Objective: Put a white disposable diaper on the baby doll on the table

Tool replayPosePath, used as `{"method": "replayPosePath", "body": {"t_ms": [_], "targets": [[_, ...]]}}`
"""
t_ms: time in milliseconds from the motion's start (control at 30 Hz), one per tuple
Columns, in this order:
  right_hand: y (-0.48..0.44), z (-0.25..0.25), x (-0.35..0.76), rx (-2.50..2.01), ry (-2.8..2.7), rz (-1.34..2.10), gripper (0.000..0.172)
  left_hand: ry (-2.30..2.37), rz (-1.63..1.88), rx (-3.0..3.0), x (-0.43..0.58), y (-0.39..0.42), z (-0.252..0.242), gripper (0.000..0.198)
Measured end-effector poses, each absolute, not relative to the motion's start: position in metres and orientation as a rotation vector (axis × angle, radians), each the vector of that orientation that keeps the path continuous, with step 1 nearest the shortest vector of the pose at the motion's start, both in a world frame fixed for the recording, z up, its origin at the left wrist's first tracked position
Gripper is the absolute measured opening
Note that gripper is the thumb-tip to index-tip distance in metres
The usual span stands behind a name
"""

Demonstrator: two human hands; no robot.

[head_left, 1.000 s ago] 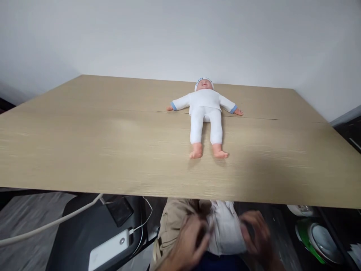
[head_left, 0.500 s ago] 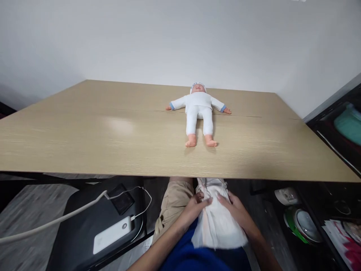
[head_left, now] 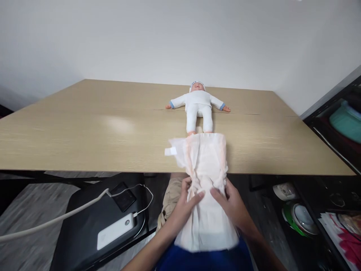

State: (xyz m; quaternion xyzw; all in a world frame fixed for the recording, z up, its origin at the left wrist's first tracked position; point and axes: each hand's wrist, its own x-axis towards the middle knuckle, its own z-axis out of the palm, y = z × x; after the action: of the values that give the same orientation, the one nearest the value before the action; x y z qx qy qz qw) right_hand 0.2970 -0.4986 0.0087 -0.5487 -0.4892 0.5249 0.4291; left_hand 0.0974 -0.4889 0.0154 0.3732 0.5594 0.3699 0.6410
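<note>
Both hands hold an unfolded white diaper (head_left: 204, 165) by its middle, just in front of the table's near edge. My left hand (head_left: 183, 205) grips its left side and my right hand (head_left: 232, 205) its right side, fingers closed on the fabric. The diaper's far end rises over the table edge and hides the feet of a baby doll (head_left: 199, 107). The doll lies on its back in a white suit and cap, arms spread, on the far middle of the wooden table (head_left: 84, 131).
Left of my lap stands a black stool (head_left: 81, 233) with a white power bank (head_left: 115, 236), a dark phone (head_left: 123, 197) and white cables. Bowls (head_left: 296, 220) and papers sit on low black shelves at the right. A white wall stands behind the table.
The diaper went from lying bunched on my lap to being opened out and lifted up over the table edge. Both hands rose with it. The doll has not moved.
</note>
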Motion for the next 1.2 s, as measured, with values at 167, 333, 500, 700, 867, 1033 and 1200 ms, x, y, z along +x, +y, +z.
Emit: {"method": "replayPosePath", "body": {"t_ms": [167,333,500,700,867,1033,1200], "targets": [[-0.486,-0.029,0.296,-1.465,-1.199,1.199,0.053,1.314,0.835,0.745,0.097,-0.467,0.000,0.079],[-0.512,-0.022,0.303,-1.600,-1.298,0.680,0.033,1.247,0.791,0.745,0.092,-0.485,-0.011,0.085],[-0.481,0.008,0.291,-1.433,-1.641,0.409,0.036,1.227,0.830,0.820,0.095,-0.488,-0.023,0.083],[-0.407,0.016,0.266,-1.358,-2.101,0.405,0.060,1.271,0.812,0.977,0.088,-0.489,-0.019,0.071],[-0.387,0.002,0.257,-1.469,-2.282,0.419,0.067,1.459,0.677,1.516,0.052,-0.484,0.009,0.034],[-0.390,-0.002,0.257,-1.478,-2.279,0.383,0.067,1.487,0.954,2.242,0.011,-0.411,0.038,0.028],[-0.389,-0.003,0.257,-1.500,-2.309,0.328,0.067,1.187,0.482,2.949,0.031,-0.284,0.058,0.061]]}}
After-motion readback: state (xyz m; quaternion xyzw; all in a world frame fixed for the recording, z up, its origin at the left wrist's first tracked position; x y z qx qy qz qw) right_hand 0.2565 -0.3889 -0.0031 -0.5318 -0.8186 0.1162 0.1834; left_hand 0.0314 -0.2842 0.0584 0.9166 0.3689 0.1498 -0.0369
